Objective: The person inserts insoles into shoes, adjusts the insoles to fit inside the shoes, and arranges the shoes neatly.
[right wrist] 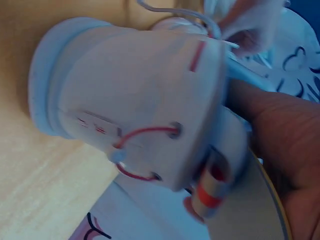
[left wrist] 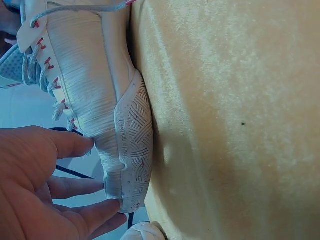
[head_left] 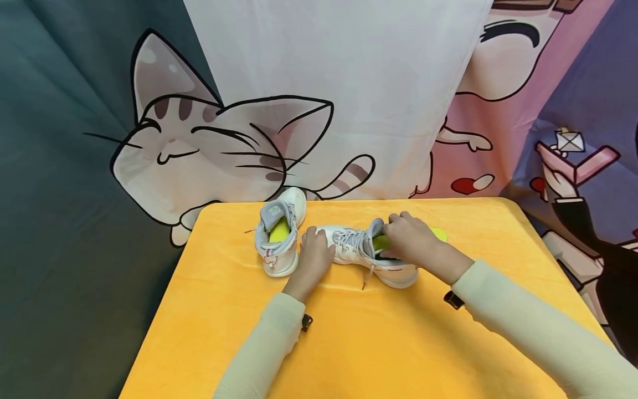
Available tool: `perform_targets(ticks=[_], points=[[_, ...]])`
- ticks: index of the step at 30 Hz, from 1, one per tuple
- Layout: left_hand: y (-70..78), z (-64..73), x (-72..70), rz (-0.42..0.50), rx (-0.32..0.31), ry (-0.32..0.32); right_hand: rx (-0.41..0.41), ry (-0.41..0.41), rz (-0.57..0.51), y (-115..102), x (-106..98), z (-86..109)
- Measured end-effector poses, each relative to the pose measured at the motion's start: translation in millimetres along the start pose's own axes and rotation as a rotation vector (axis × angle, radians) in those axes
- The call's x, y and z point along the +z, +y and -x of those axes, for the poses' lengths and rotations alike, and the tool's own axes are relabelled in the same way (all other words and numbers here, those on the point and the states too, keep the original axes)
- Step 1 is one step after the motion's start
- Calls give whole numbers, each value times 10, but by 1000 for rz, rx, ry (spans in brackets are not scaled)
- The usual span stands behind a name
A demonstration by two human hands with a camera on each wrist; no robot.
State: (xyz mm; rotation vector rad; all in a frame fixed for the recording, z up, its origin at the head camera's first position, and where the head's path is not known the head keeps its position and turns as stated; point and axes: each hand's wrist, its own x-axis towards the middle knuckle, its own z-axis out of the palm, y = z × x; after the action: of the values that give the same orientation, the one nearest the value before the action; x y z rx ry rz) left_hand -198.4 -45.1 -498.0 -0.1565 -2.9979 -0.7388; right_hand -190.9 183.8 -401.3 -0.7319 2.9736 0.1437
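A white sneaker [head_left: 349, 244] with grey laces lies on the yellow table, its toe to the left and its heel to the right. My left hand [head_left: 316, 255] holds its toe; in the left wrist view the thumb and fingers [left wrist: 102, 212] touch the toe end. At the shoe's opening, my right hand [head_left: 411, 241] grips a yellow-green insole [head_left: 438, 234]. Part of the insole shows in the opening and part sticks out past the hand. The right wrist view shows the sneaker's heel [right wrist: 135, 95] and the insole's pale underside [right wrist: 240, 205]; the fingertips inside are hidden.
A second white sneaker [head_left: 276, 260] stands left of my left hand, heel toward me, with yellow-green showing inside. The yellow table [head_left: 349, 354] ends at a cartoon-printed cloth [head_left: 349, 66] behind. Loose lace ends hang by both shoes.
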Motion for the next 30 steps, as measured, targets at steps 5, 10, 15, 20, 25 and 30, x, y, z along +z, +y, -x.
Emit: perform_targets(ticks=[5,10,15,20,25,30], points=[[15,6,6,-21,6,2,21,-80,-40,125,-190,141],[4,19,21,-39,17,12,-5,-133,-107,298,-387,340],[10,33,12,-49,-4,0,-79,-165,-176,425,-442,452],[23,23,6,-59,-14,-10,-153,-134,-199,468,-419,467],[31,20,4,-58,-16,-6,-217,-78,-159,444,-416,455],[35,35,2,-63,-19,-3,-230,-9,-133,405,-391,457]])
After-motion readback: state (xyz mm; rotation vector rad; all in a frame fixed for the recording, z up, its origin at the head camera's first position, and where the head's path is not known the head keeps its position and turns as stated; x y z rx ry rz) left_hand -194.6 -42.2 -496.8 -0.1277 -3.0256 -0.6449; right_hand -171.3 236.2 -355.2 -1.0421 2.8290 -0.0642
